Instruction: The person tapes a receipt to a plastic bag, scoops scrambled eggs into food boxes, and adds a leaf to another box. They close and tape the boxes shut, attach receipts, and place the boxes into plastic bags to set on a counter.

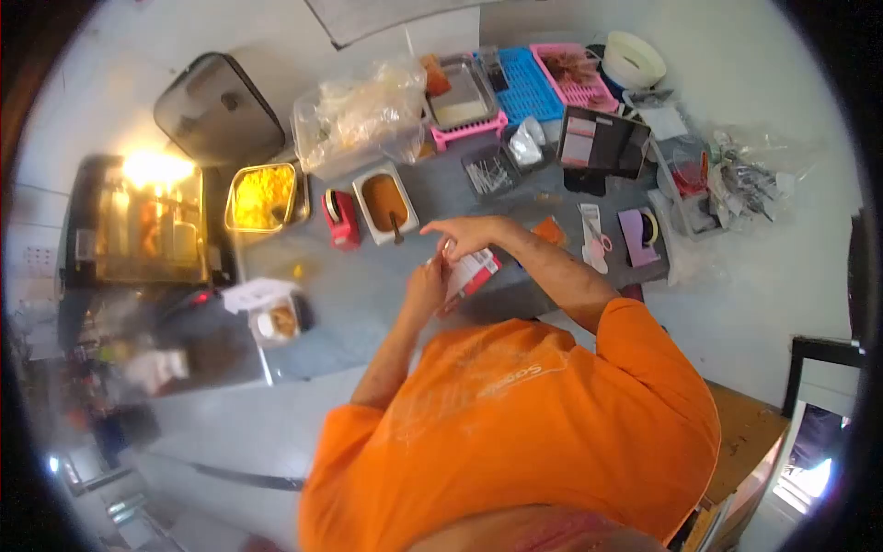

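Note:
In front of my orange shirt, my hands come together over the grey table. My left hand (427,287) is closed around one side of a white and red printed packet (475,270). Just above it, my right hand (467,236) meets the left one near the packet's upper end. Its index finger points out to the left while the thumb and other fingers are bent together. What those fingers pinch is too small to tell. To the upper left of my hands is a metal tub of brown sauce (384,198) with a spoon (395,228) in it.
A red tape dispenser (341,221), a tray of yellow food (262,198) and a lit display case (147,221) stand left. Scissors (598,241) and a purple tape dispenser (638,237) lie right. Behind are a clear bin of bags (322,138) and a dark box (604,141).

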`<state>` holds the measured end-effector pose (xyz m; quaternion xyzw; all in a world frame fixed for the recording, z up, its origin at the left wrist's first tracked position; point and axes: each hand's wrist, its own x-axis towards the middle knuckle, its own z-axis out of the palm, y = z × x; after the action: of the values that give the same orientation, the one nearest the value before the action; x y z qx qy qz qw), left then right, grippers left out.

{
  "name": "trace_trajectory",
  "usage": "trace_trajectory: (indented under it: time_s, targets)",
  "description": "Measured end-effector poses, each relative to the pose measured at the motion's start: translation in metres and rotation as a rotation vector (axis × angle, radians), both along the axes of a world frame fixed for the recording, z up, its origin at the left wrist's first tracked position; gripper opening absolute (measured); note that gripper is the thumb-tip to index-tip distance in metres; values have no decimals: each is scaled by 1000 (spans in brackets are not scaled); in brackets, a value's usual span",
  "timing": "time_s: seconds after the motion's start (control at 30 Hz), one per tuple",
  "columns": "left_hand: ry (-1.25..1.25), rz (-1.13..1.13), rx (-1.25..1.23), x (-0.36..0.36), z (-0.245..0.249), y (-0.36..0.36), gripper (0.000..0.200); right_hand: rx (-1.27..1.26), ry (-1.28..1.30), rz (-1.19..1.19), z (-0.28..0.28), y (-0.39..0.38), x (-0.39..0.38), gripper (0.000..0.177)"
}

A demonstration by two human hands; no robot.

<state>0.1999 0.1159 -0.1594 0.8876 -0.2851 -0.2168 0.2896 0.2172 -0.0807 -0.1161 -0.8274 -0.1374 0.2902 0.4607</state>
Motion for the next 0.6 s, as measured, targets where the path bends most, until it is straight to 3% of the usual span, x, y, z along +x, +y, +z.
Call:
trace_trajectory:
  time_s: [0.03,0.07,0.13,0.17,0.2,0.27,0.33,0.37,0.43,0.47,0.53,0.6]
  targets:
    - [-21,-5,-1,2,0,-1,24,280,125,-136,6,-15,11,67]
    - [-180,-51,93,2,-1,-2,30,303,-154,-254,-1,-35,30,49]
    - [-358,-90,191,6,12,-7,37,281,-501,-662,-16,-92,75,35]
    - [-562,-129,81,8,33,-11,45,47,-765,-920,-34,-127,108,27]
    - [-766,-168,-28,13,45,-15,54,74,-753,-1131,-44,-163,133,26]
    - [83,-92,-37,25,35,-13,69,-49,-617,-1409,-87,-236,191,28]
    - [166,-32,33,30,34,-16,69,-232,-450,-1325,-128,-286,226,39]
    - [261,23,90,31,32,-17,69,-208,-451,-1322,-135,-299,237,39]
    - [128,0,77,30,-5,-4,69,-472,-446,-1384,-154,-307,254,41]
    - [157,50,104,28,-7,-2,68,-455,-444,-1376,-151,-305,262,41]
    - [197,95,131,29,-7,0,68,-457,-172,-1372,-144,-306,269,56]
    - [261,136,211,25,-13,1,68,-491,-120,-1369,-133,-305,272,53]
